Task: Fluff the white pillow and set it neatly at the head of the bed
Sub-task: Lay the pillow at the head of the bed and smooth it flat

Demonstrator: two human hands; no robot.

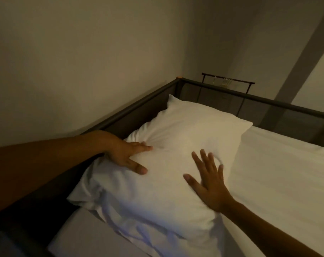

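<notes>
The white pillow [176,145] lies on the bed's white sheet [279,175], along the dark rail by the wall. My left hand [126,154] presses flat into the pillow's left side with fingers spread, and the fabric dents and creases under it. My right hand [209,180] rests open on the pillow's right part, palm down, fingers apart and a little blurred. Neither hand grips the fabric.
A dark metal bed rail [144,102] runs along the beige wall and turns at the far corner [179,78]. Beyond the far rail stands a black clothes rack [229,80] with pale hangers. A grey edge of mattress [90,230] shows at the bottom left.
</notes>
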